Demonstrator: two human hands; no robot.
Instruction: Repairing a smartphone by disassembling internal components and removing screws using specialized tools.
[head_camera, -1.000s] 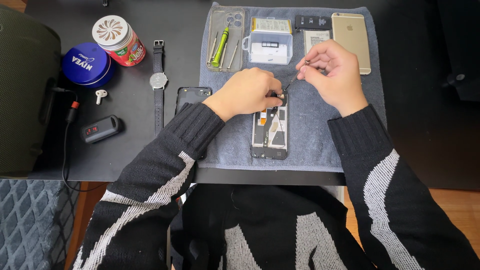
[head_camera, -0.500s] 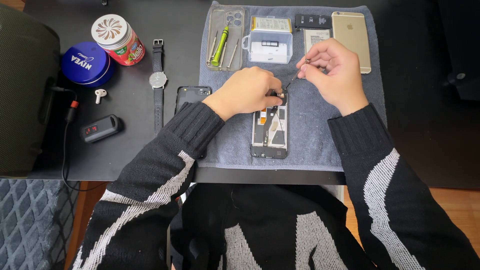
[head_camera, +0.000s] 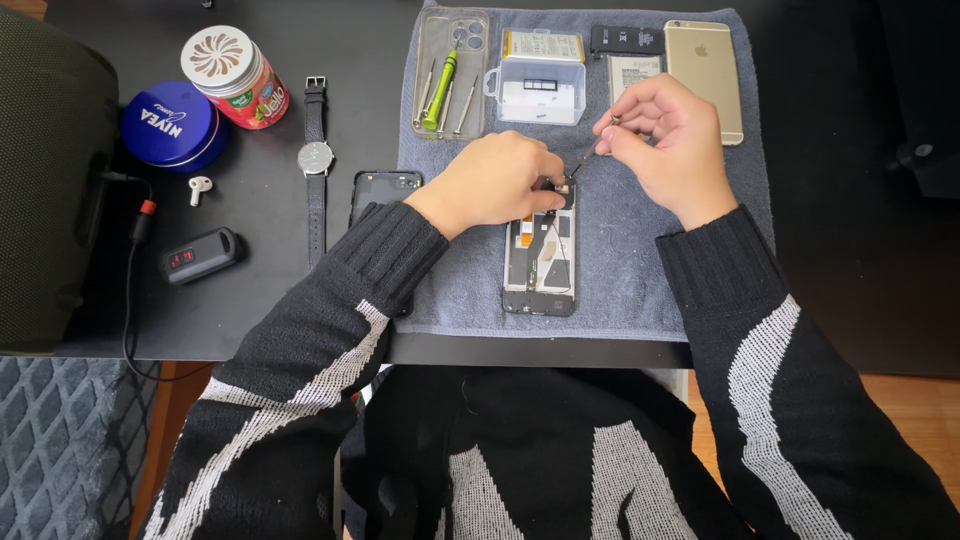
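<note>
Phone (head_camera: 541, 262) opened, lying on grey towel (head_camera: 640, 270) before us; our left hand (head_camera: 497, 181) curled, pressing its top end; our right hand (head_camera: 667, 142) pinching thin tool (head_camera: 590, 152), tip angled toward phone top.
</note>
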